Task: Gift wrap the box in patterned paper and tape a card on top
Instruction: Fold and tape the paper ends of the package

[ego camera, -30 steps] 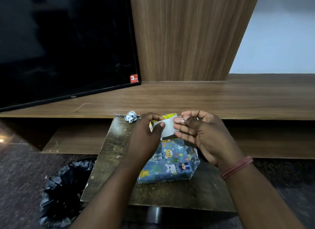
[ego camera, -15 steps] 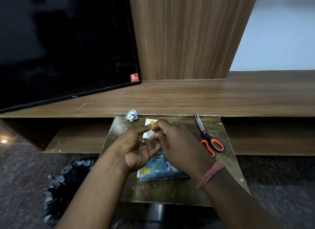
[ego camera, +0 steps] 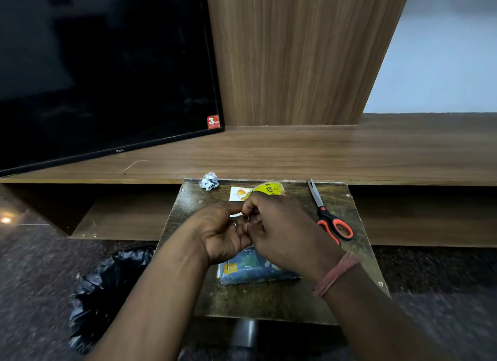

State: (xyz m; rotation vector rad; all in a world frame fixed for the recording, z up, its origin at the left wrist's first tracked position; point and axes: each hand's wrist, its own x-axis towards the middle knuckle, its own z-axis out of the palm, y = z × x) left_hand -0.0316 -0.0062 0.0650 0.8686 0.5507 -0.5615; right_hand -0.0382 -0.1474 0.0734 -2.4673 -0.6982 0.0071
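Hands meet over the wrapped box (ego camera: 252, 270) on the bench (ego camera: 357, 226), right hand (ego camera: 285, 231) and left hand (ego camera: 220, 231) in a curled grip, seemingly pinching tape too small to confirm; card (ego camera: 239, 194) lies beyond—best kept taut.

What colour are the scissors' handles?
Orange with black, on the scissors lying right of the hands, seen in the head view.

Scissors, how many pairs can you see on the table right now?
1. The scissors lie on the table's right side, blades toward the far edge, orange handles nearer, just right of the right hand. The hands cover the middle, so another pair could be hidden there.
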